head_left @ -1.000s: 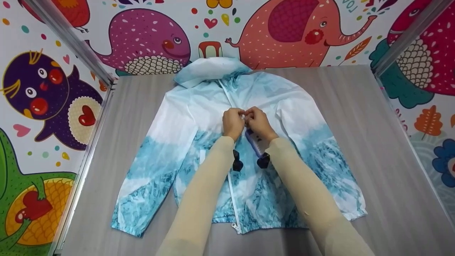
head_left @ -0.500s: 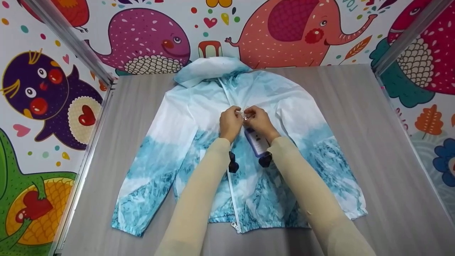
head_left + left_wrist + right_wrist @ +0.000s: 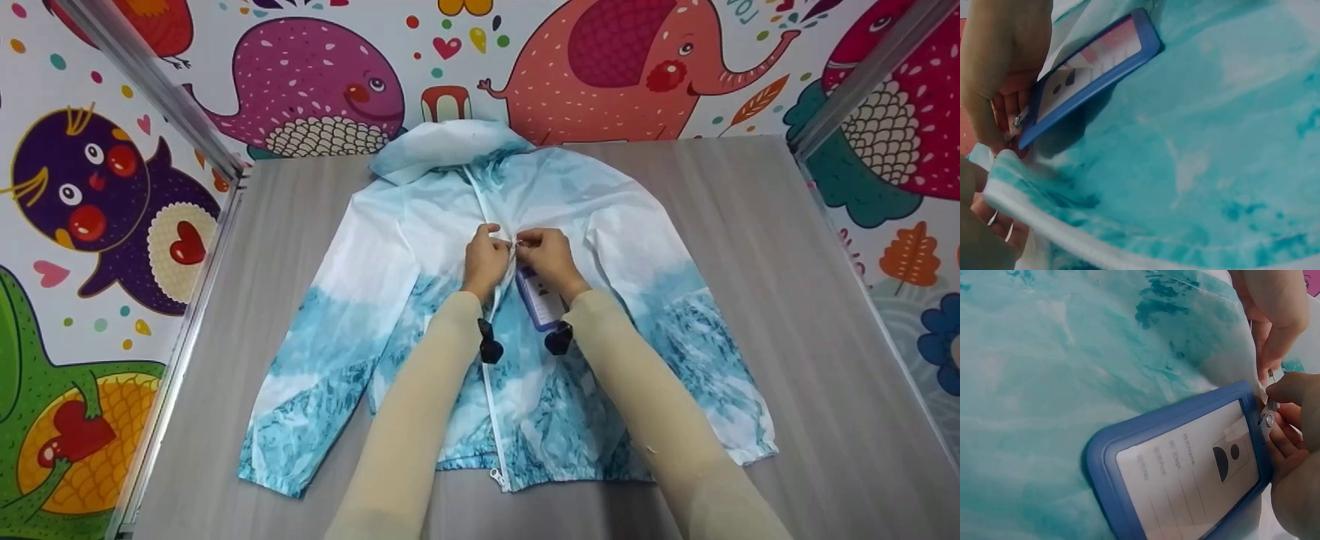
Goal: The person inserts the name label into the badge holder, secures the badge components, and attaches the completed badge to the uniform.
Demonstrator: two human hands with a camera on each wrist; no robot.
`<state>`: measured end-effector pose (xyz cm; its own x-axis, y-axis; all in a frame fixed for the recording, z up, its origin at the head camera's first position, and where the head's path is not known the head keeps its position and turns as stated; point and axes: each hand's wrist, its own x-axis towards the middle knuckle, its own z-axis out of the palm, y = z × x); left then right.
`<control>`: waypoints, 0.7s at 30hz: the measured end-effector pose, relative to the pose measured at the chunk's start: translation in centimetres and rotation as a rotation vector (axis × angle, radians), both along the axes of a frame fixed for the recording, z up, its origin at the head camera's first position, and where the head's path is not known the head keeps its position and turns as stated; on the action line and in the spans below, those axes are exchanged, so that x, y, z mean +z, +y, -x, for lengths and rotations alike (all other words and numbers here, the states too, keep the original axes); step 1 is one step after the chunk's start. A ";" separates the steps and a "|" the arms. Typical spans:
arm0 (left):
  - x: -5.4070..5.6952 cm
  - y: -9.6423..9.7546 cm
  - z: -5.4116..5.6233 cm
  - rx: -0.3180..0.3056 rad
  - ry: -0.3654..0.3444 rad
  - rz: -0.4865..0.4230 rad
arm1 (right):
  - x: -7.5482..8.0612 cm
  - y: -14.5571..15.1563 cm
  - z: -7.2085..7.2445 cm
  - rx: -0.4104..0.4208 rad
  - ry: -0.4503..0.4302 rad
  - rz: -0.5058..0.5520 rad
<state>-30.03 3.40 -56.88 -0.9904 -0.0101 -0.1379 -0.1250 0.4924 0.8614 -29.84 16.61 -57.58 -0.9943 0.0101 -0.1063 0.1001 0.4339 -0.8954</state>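
A light blue and white hooded jacket (image 3: 442, 247) lies spread face up, its front zipper running down the middle. My left hand (image 3: 487, 261) pinches the white-bordered front edge (image 3: 1044, 220), which rises in a fold at the chest. Close beside it, my right hand (image 3: 551, 259) holds the small metal clip (image 3: 1269, 417) of a blue-framed badge holder (image 3: 1123, 439) between thumb and fingers. The clip is right at the pinched edge, partly hidden by fingertips. Below the right hand, the badge hangs over the jacket front, showing a card with a printed portrait symbol and lines.
The jacket rests on a grey wood-grain table (image 3: 840, 375), both sleeves spread outward. A zipper pull (image 3: 496, 475) shows at the hem. Cartoon-printed panels (image 3: 315, 75) with metal frame posts (image 3: 862, 82) enclose the back and sides. Black wrist devices (image 3: 490, 341) hang under both forearms.
My hands were together at the chest, then moved slightly apart with the clip between them. Now the left hand holds up the jacket's front edge in a fold beside the right hand.
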 end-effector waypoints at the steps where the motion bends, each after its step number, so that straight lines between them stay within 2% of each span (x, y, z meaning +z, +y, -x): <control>1: 0.1 0.0 0.0 -0.010 -0.003 0.001 | 0.0 0.0 0.0 0.001 0.003 0.001; 6: 0.3 -0.2 0.3 -0.097 0.004 0.043 | 0.2 -0.1 -0.1 0.012 0.019 0.007; 10: 0.1 -0.5 0.6 -0.177 0.065 0.143 | 0.4 -0.2 -0.2 0.023 0.036 0.007; 13: 0.1 -0.6 0.8 -0.207 0.091 0.164 | 0.3 -0.2 -0.2 0.026 0.053 -0.001; 16: 0.2 -0.7 0.9 -0.224 0.079 0.150 | 0.1 -0.1 -0.1 0.018 0.061 0.007; 21: 0.3 -0.8 1.0 -0.240 0.062 0.142 | -0.1 0.1 0.1 -0.033 0.040 0.080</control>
<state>-31.02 2.61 -56.63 -0.9733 0.2110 -0.0909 0.0608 0.6180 0.7838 -29.92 16.73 -57.64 -0.9970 0.0360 -0.0687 0.0770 0.3575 -0.9307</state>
